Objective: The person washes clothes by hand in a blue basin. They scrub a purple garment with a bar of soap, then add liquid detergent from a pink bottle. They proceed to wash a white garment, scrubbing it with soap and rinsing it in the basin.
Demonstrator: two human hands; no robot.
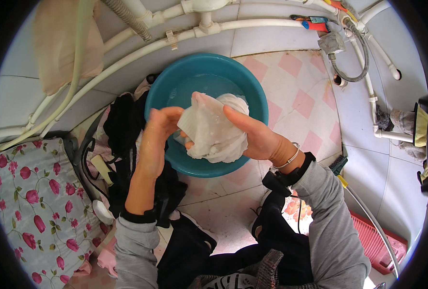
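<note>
The floor of pale tile with pink diamonds [295, 108] extends from the basin's right side to the wall. On it stands a round, teal plastic basin [259, 86]; clear liquid [187, 89] shows inside, beyond the cloth. A heap of black fabric [125, 123] lies close against the basin's left side, and a white pipe [190, 32] runs along the wall past its far rim.

The thin, translucent white cloth [214, 130] is held over the basin, bunched, with no distinct long axis. One folded corner points away from the person, slightly left; the rounded bulk lies toward the near rim. Basin interior shows beyond and to the left of the cloth.

The right hand [259, 139] clamps the cloth's right edge, thumb on the near face, fingers behind. The left hand [166, 123] is curved at the left edge, fingers partly hidden; its grip cannot be determined.
</note>
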